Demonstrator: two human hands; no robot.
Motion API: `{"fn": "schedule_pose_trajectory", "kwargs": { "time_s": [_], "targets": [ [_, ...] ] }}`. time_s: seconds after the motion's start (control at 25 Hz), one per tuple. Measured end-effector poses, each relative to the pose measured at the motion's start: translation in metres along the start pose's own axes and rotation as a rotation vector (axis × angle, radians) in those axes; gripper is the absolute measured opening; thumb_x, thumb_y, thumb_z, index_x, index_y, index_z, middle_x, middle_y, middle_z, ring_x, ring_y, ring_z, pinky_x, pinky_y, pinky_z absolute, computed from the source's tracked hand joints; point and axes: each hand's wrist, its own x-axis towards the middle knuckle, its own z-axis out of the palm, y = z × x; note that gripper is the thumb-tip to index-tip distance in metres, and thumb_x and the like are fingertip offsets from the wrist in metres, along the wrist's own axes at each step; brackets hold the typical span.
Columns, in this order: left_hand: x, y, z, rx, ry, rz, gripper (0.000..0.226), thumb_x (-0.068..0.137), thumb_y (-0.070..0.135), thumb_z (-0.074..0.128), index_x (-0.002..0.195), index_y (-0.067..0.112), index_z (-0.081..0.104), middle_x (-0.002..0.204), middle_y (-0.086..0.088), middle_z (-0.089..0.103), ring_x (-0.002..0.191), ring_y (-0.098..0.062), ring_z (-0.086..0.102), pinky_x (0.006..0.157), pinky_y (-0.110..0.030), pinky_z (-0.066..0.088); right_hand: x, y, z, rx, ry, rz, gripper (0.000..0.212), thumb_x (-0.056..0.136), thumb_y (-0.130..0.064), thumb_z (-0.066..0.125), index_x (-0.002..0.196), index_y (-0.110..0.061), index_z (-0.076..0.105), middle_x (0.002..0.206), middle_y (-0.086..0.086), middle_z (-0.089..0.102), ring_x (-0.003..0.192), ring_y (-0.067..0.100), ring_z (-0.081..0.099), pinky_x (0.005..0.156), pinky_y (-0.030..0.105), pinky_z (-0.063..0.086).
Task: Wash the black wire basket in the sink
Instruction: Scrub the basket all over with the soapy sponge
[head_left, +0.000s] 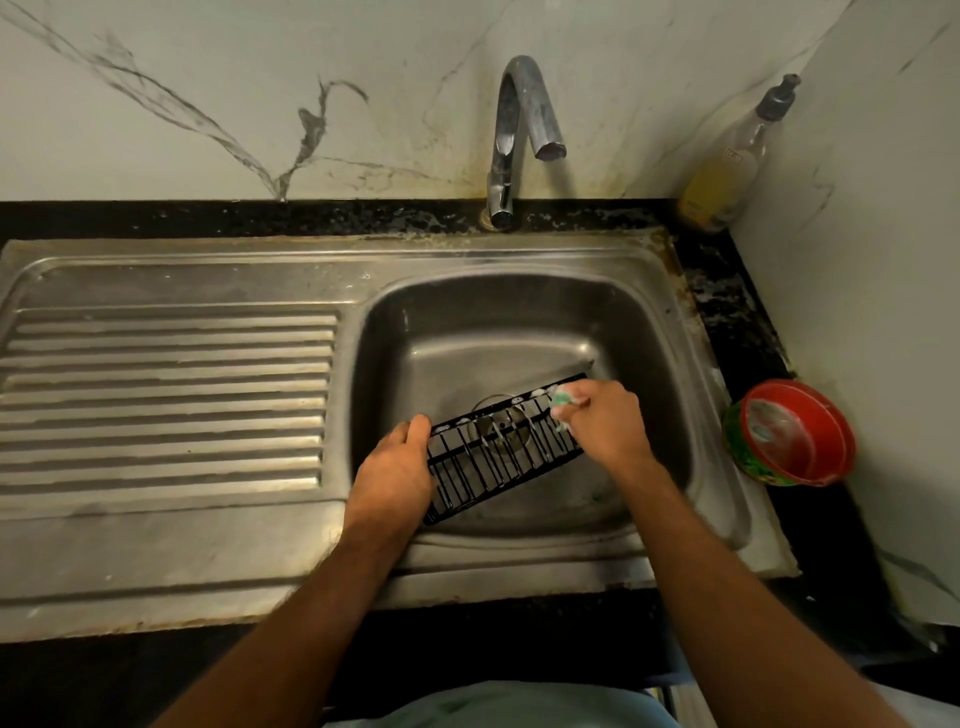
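Right now my left hand (397, 462) grips the near-left end of the black wire basket (506, 447), holding it tilted above the drain inside the sink (519, 332), while my right hand (605, 423) pinches a green scrub pad (563, 399) against its far rim. Suds dot the wires, so I judge the basket could slip from my soapy hold and clatter into the basin. The tap (519, 140) is dry, so rinsing waits. On the worktop (727, 291), the bottle (727, 166) carries lettering too small to read; the red tub (789, 434) shows none I can make out.
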Motion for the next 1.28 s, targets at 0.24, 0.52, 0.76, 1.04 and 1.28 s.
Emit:
{"fn": "schedule_pose_trajectory", "kwargs": {
  "time_s": [0.24, 0.52, 0.76, 1.04, 1.28],
  "targets": [
    [-0.001, 0.0, -0.001, -0.008, -0.002, 0.02, 0.033, 0.09, 0.007, 0.06, 0.118, 0.018, 0.047, 0.124, -0.008, 0.059, 0.11, -0.031, 0.06, 0.094, -0.042, 0.05, -0.031, 0.014, 0.001, -0.199, -0.041, -0.015, 0.015, 0.091, -0.013, 0.067, 0.101, -0.015, 0.077, 0.095, 0.006, 0.075, 0.089, 0.018, 0.07, 0.087, 0.029, 0.056],
    [-0.003, -0.001, -0.002, -0.013, 0.003, 0.036, 0.037, 0.088, 0.009, 0.064, 0.119, 0.018, 0.047, 0.123, -0.007, 0.06, 0.109, -0.03, 0.06, 0.093, -0.041, 0.05, -0.005, -0.007, -0.005, -0.064, 0.05, -0.04, 0.019, 0.09, -0.017, 0.069, 0.105, -0.027, 0.07, 0.093, -0.005, 0.074, 0.084, 0.009, 0.069, 0.085, 0.035, 0.059],
    [-0.002, -0.002, -0.001, -0.015, -0.006, 0.029, 0.034, 0.09, 0.01, 0.063, 0.117, 0.021, 0.046, 0.123, -0.006, 0.059, 0.108, -0.028, 0.06, 0.094, -0.042, 0.052, -0.007, 0.009, -0.002, -0.195, 0.083, 0.049, 0.019, 0.095, -0.028, 0.065, 0.101, -0.013, 0.075, 0.086, 0.006, 0.073, 0.076, 0.018, 0.069, 0.077, 0.037, 0.059],
    [0.0, -0.003, 0.0, -0.009, 0.005, 0.039, 0.034, 0.089, 0.01, 0.064, 0.116, 0.021, 0.045, 0.12, -0.006, 0.06, 0.103, -0.028, 0.061, 0.091, -0.042, 0.054, 0.011, 0.003, -0.007, -0.199, 0.058, -0.028, 0.015, 0.091, -0.021, 0.065, 0.101, -0.019, 0.076, 0.079, 0.001, 0.072, 0.067, 0.01, 0.065, 0.068, 0.025, 0.055],
    [-0.002, -0.001, 0.0, -0.013, 0.007, 0.03, 0.035, 0.088, 0.008, 0.061, 0.117, 0.02, 0.047, 0.122, -0.006, 0.06, 0.104, -0.029, 0.061, 0.09, -0.04, 0.052, -0.004, 0.018, -0.003, -0.223, 0.064, -0.017, 0.018, 0.093, -0.023, 0.063, 0.102, -0.011, 0.073, 0.093, 0.011, 0.074, 0.082, 0.021, 0.068, 0.079, 0.031, 0.055]
  ]
}}
